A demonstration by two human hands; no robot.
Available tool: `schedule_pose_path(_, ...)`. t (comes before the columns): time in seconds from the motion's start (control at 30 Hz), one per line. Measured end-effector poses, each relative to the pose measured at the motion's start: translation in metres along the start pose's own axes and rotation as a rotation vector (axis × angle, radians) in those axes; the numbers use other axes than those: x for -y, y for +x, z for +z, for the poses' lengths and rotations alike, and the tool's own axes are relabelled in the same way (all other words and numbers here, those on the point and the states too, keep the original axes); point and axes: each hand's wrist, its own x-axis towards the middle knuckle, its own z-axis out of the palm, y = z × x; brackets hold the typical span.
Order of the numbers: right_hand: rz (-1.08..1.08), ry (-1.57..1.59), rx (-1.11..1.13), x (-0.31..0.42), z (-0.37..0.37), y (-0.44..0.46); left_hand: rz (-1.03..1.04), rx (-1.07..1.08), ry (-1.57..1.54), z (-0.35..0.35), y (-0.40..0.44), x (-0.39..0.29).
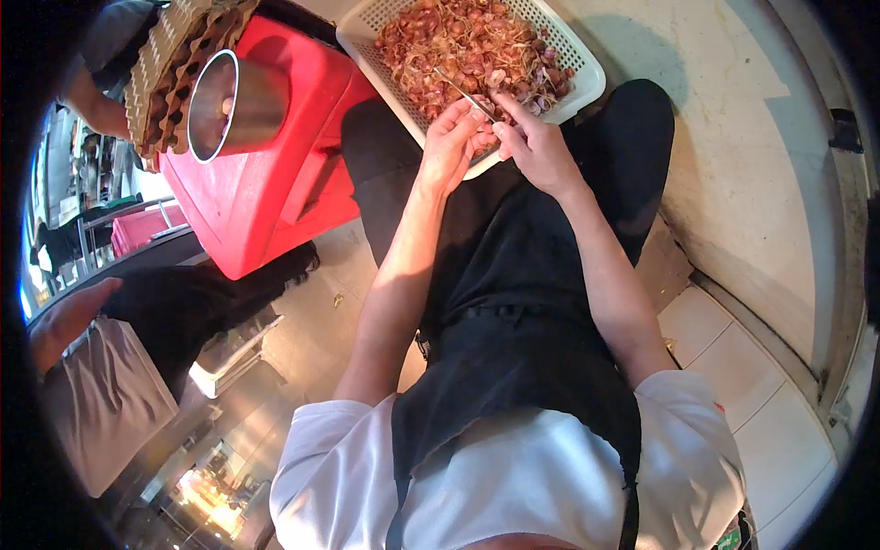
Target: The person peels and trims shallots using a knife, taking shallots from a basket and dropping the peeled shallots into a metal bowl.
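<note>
A white perforated basket [591, 81] of shallots [451, 35] and loose peelings is at my knees. Over its near edge, my left hand [451, 147] is closed in a pinch on a small pale shallot [478, 117], partly hidden by the fingers. Close beside it, my right hand [539, 154] grips a small knife [461, 89], whose thin blade points up and left over the basket. The index finger of this hand is stretched out, and the knife's handle is mostly covered.
To the left stands a red plastic container [247, 206] bearing a metal pot [252, 105] with something small inside. Egg trays [165, 82] are stacked behind it. Other people are at the left edge. A pale wall [752, 183] rises on the right.
</note>
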Motion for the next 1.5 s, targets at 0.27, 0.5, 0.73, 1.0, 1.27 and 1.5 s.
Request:
schedule_pose_path(0.27, -0.156, -0.11, -0.085, -0.01, 0.008, 0.003, 0.005, -0.022, -0.021, 0.002, -0.001, -0.001)
schedule_pose_path(0.5, -0.036, -0.064, -0.103, -0.008, 0.003, 0.002, -0.025, 0.009, 0.004, 0.004, -0.002, -0.002)
schedule_pose_path(0.73, -0.008, 0.023, -0.126, -0.011, 0.004, 0.003, -0.034, 0.007, -0.01, 0.003, -0.004, -0.003)
schedule_pose_path(1.0, 0.001, -0.003, -0.018, -0.005, -0.001, -0.003, 0.002, -0.026, -0.005, -0.002, 0.0, 0.001)
schedule_pose_path(1.27, -0.04, -0.047, -0.087, -0.007, 0.004, -0.001, -0.002, 0.007, 0.016, -0.003, -0.001, 0.0)
schedule_pose_path(1.5, 0.065, 0.038, -0.098, -0.006, 0.003, -0.001, -0.039, -0.012, 0.007, 0.0, -0.002, -0.002)
